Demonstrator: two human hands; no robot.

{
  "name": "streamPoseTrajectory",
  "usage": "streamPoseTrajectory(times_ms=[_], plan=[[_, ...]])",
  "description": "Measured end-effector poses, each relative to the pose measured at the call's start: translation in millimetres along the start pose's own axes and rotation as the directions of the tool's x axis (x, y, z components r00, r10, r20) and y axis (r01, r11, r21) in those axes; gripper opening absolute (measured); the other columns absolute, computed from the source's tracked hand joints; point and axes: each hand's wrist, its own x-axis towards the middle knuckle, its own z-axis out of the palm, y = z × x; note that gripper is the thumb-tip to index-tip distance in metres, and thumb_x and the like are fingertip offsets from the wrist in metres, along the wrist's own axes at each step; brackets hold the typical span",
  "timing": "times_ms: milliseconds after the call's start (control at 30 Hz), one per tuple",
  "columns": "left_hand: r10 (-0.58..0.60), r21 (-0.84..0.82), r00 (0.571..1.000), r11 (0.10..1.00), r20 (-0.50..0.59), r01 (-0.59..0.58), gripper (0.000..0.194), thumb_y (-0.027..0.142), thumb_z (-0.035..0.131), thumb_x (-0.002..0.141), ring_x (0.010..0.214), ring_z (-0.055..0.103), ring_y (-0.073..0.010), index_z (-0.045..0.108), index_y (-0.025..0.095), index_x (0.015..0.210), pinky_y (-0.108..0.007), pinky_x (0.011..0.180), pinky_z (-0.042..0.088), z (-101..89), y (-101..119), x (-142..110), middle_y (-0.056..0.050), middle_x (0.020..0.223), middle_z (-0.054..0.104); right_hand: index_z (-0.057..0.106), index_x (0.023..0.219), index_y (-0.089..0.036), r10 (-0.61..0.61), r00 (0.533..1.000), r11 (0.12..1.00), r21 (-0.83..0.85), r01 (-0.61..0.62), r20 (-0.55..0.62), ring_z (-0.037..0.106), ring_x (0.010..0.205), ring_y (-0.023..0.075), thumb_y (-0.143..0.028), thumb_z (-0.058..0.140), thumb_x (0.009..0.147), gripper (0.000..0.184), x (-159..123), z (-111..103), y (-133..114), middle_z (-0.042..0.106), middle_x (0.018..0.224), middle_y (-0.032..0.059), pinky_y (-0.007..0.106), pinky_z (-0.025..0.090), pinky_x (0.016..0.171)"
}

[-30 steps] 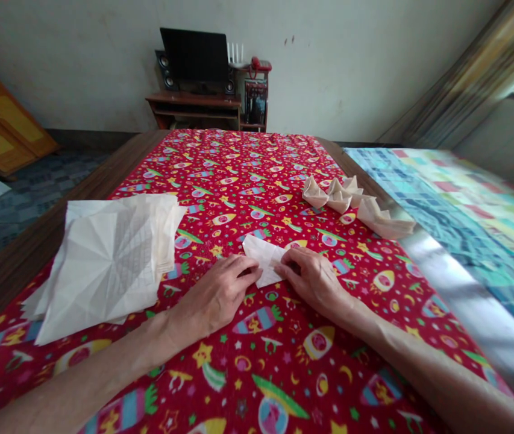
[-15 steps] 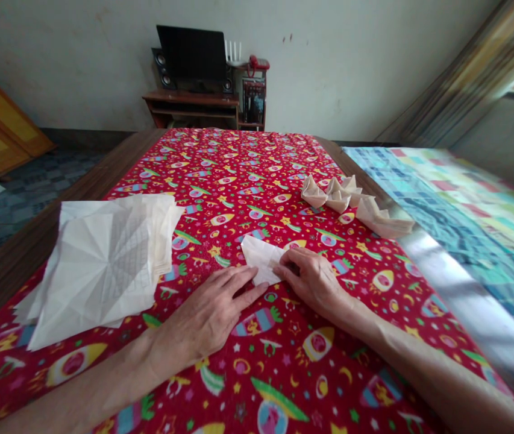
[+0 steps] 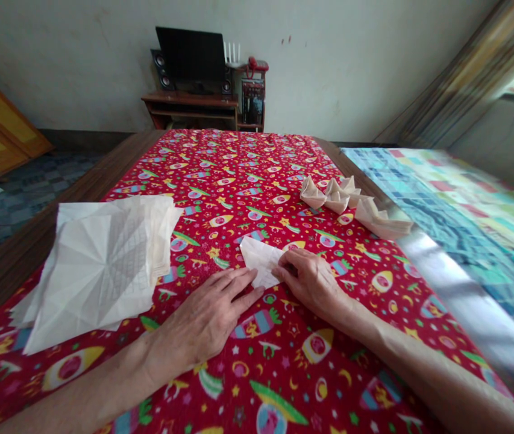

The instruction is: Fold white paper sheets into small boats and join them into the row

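Small folded paper (image 3: 260, 259) lies on the red patterned cloth (image 3: 279, 367) over the desk (image 3: 103, 175), between your hands. Your right hand (image 3: 313, 278) has thumb and fingertips together, pinching its right end; your left hand (image 3: 206, 313) is open, fingers a bit apart, tips at its lower left edge. Exact grip under the right fingers is hidden, can't tell how many layers they catch

Main risk, my read: crease lands crooked if the left fingertips press only that edge while the right hand pulls; the paper could pivot. Cloth is soft, so it may ruck or give under pressure and leave a weak fold. Thin layers could slip apart or tear if pinched unevenly

Side risks: your left forearm is near the loose stack of creased sheets (image 3: 98, 265), a wide elbow swing could drag some. Folded paper shapes (image 3: 335, 196) sit beyond your right hand, a careless reach could crush them
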Motion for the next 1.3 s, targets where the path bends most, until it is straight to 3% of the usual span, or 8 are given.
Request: streamPoseTrajectory(times_ms=[200, 300, 433, 533, 667, 867, 1067, 1300], plan=[[0.005, 0.021, 1.000, 1.000, 0.000, -0.005, 0.052, 0.004, 0.042, 0.082, 0.131, 0.036, -0.0251, 0.046, 0.019, 0.132, -0.043, 0.108, 0.036, -0.7, 0.8, 0.6, -0.011, 0.141, 0.041, 0.054, 0.081, -0.019, -0.028, 0.999, 0.999, -0.042, 0.027, -0.046, 0.053, 0.071, 0.0149, -0.028, 0.061, 0.085, 0.012, -0.1, -0.4, 1.8, 0.058, 0.077, 0.0015, 0.026, 0.040, 0.062], [0.009, 0.030, 1.000, 0.999, 0.006, -0.009, 0.053, 0.004, 0.043, 0.081, 0.131, 0.036, -0.0255, 0.045, 0.018, 0.133, -0.043, 0.108, 0.036, -0.9, 1.2, 0.6, -0.011, 0.141, 0.040, 0.058, 0.101, -0.016, -0.091, 0.989, 0.986, -0.152, 0.073, -0.113, 0.056, 0.091, 0.0224, -0.027, 0.056, 0.087, 0.017, -4.0, -1.3, -1.3, 0.063, 0.101, 0.0098, 0.034, 0.047, 0.075], [0.009, 0.027, 1.000, 1.000, 0.002, -0.009, 0.052, 0.004, 0.042, 0.083, 0.130, 0.037, -0.0246, 0.045, 0.019, 0.133, -0.042, 0.108, 0.036, -1.7, 2.5, 2.2, -0.010, 0.140, 0.042, 0.051, 0.126, -0.015, -0.430, 0.901, 0.876, -0.215, 0.432, 0.059, 0.045, 0.124, 0.0263, -0.014, 0.038, 0.094, 0.035, -17.7, -3.9, -15.2, 0.054, 0.132, 0.0131, 0.047, 0.041, 0.100], [0.006, 0.016, 1.000, 1.000, -0.015, -0.005, 0.052, 0.004, 0.041, 0.083, 0.130, 0.036, -0.0234, 0.045, 0.019, 0.132, -0.041, 0.108, 0.035, -2.4, 2.8, 3.4, -0.009, 0.141, 0.040, 0.048, 0.131, -0.012, -0.500, 0.852, 0.843, -0.140, 0.520, 0.154, 0.045, 0.127, 0.0202, -0.014, 0.034, 0.095, 0.038, -27.4, -5.2, -23.6, 0.055, 0.132, 0.0128, 0.043, 0.037, 0.107], [-0.002, 0.005, 1.000, 1.000, 0.010, 0.002, 0.056, 0.003, 0.042, 0.081, 0.130, 0.036, -0.0243, 0.044, 0.020, 0.134, -0.042, 0.108, 0.036, -3.1, 1.9, 2.5, -0.010, 0.141, 0.040, 0.056, 0.120, -0.011, -0.388, 0.920, 0.909, -0.143, 0.391, 0.047, 0.052, 0.120, 0.0223, -0.017, 0.041, 0.094, 0.031, -30.7, -5.5, -20.5, 0.060, 0.124, 0.0135, 0.040, 0.041, 0.104], [0.001, -0.010, 1.000, 1.000, 0.022, -0.001, 0.056, 0.003, 0.041, 0.081, 0.131, 0.034, -0.0245, 0.044, 0.022, 0.134, -0.042, 0.108, 0.035, -2.8, 1.1, 0.1, -0.009, 0.142, 0.039, 0.056, 0.116, -0.018, -0.158, 0.978, 0.983, -0.118, 0.143, -0.133, 0.059, 0.089, 0.0201, -0.027, 0.047, 0.093, 0.026, -20.6, -2.7, -4.4, 0.063, 0.102, 0.0099, 0.033, 0.050, 0.075], [-0.002, -0.014, 1.000, 1.000, 0.009, 0.002, 0.055, 0.003, 0.042, 0.082, 0.131, 0.033, -0.0253, 0.046, 0.021, 0.133, -0.044, 0.109, 0.034, 0.2, -0.1, 0.3, -0.010, 0.141, 0.038, 0.057, 0.084, -0.020, 0.016, 0.996, 0.999, -0.045, -0.020, -0.085, 0.056, 0.075, 0.0140, -0.034, 0.049, 0.093, 0.018, -4.2, -2.7, 0.2, 0.058, 0.083, 0.0021, 0.025, 0.041, 0.065], [-0.003, -0.033, 1.000, 0.999, 0.007, 0.004, 0.052, 0.002, 0.043, 0.081, 0.130, 0.034, -0.0266, 0.050, 0.019, 0.130, -0.044, 0.107, 0.037, -1.3, -0.1, 1.9, -0.011, 0.140, 0.040, 0.054, 0.075, -0.020, 0.010, 0.997, 0.998, -0.061, -0.014, -0.078, 0.055, 0.072, 0.0130, -0.029, 0.052, 0.090, 0.018, -2.5, 0.6, 5.6, 0.059, 0.081, 0.0016, 0.024, 0.039, 0.062]])
